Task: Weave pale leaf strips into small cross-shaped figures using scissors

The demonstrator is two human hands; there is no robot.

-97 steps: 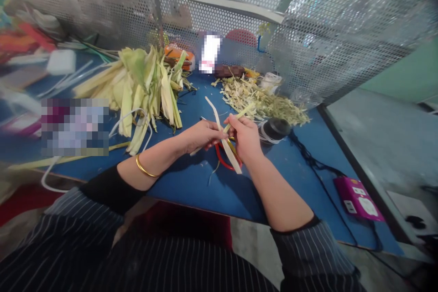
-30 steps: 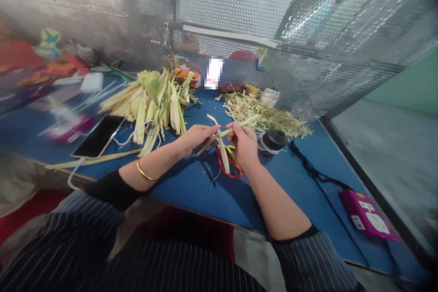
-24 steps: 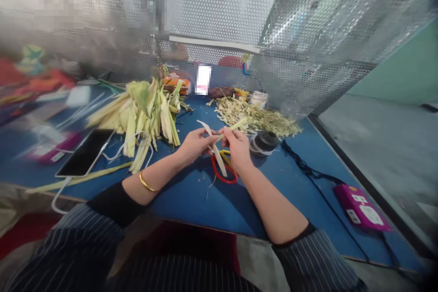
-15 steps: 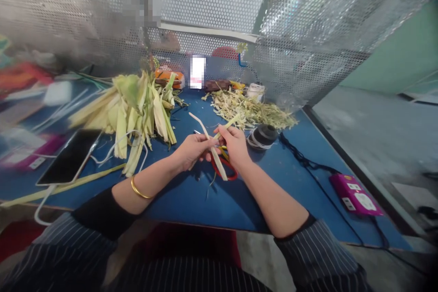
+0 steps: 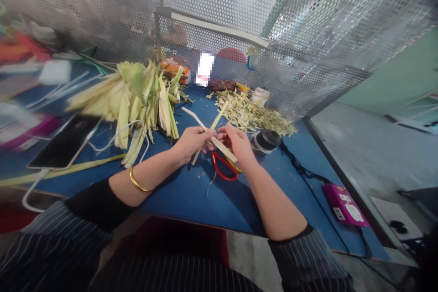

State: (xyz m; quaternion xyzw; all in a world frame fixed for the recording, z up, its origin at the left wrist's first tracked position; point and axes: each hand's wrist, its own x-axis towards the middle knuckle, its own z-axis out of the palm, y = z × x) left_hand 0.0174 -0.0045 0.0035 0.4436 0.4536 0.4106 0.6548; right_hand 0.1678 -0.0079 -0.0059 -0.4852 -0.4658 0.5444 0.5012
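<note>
My left hand [image 5: 190, 142] and my right hand [image 5: 238, 143] meet above the blue table [image 5: 191, 191], both pinched on crossed pale leaf strips [image 5: 219, 146]. One strip [image 5: 192, 117] runs up and left from my fingers, a thinner greenish one [image 5: 219, 116] points up toward the scraps. Red-handled scissors [image 5: 223, 169] lie on the table right under my hands. A gold bangle [image 5: 137, 181] sits on my left wrist.
A heap of yellow-green leaves [image 5: 137, 96] lies at left, a pile of cut scraps [image 5: 256, 116] behind my hands. A black tape roll [image 5: 267, 139], a phone [image 5: 61, 143] with a white cable, a magenta box [image 5: 344, 198] and perforated metal screens [image 5: 308, 32] surround the table.
Both hands stay pinched on the strips. The pale strip has swung from hanging down to lying across between my hands, and the thin green strip now points more upright.
</note>
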